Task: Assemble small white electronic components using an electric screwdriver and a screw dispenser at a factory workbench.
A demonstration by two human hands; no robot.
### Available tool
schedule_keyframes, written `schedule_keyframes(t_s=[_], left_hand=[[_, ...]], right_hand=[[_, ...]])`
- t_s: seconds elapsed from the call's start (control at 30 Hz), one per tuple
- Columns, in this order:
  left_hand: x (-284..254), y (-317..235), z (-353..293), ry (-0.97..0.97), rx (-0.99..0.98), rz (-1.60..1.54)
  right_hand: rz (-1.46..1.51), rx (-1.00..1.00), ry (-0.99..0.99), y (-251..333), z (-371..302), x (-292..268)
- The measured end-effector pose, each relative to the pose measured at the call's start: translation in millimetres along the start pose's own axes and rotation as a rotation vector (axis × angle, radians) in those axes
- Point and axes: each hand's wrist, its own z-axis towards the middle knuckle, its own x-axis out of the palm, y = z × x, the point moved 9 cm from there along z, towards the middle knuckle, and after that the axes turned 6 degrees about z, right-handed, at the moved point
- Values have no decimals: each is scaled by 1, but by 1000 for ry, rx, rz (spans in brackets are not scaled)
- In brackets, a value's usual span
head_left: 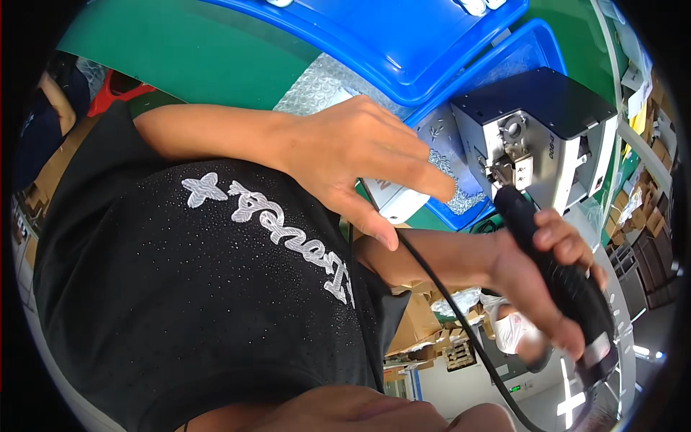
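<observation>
My right hand [536, 284] grips a black electric screwdriver [558, 273], its nose against or very close to the front of a black-and-silver screw feeder [536, 137]. A black cable [461, 317] curves from the screwdriver's lower end back across my right forearm. Nearer the middle, my left hand [367, 155] hovers with thumb and forefinger spread apart; its other fingers are partly hidden. Below and behind it lies a white box-like thing [396, 205], mostly covered by the hand. Beside that hand, a blue bin [468, 218] holds many small silvery screws.
A large blue tray [410, 86] stands at the back, with white parts [473, 6] in it. Bubble wrap [317, 83] lies on the green tabletop [194, 50]. Another person [57, 115] is at far left near a red stool-like thing [115, 93]. Cardboard boxes [417, 320] fill the background.
</observation>
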Motion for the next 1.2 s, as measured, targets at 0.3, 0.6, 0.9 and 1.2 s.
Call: schedule_keyframes(t_s=[0.3,0.6,0.9,1.2], left_hand=[[3,4,2,-44,5,-7],[4,3,0,-23,13,33],[4,0,-2,0,30,35],[5,1,-1,-14,47,109]], right_hand=[[164,281,513,104,-43,32],[74,204,456,104,-50,40],[705,80,411,94,-51,36],[689,104,180,69,-52,13]])
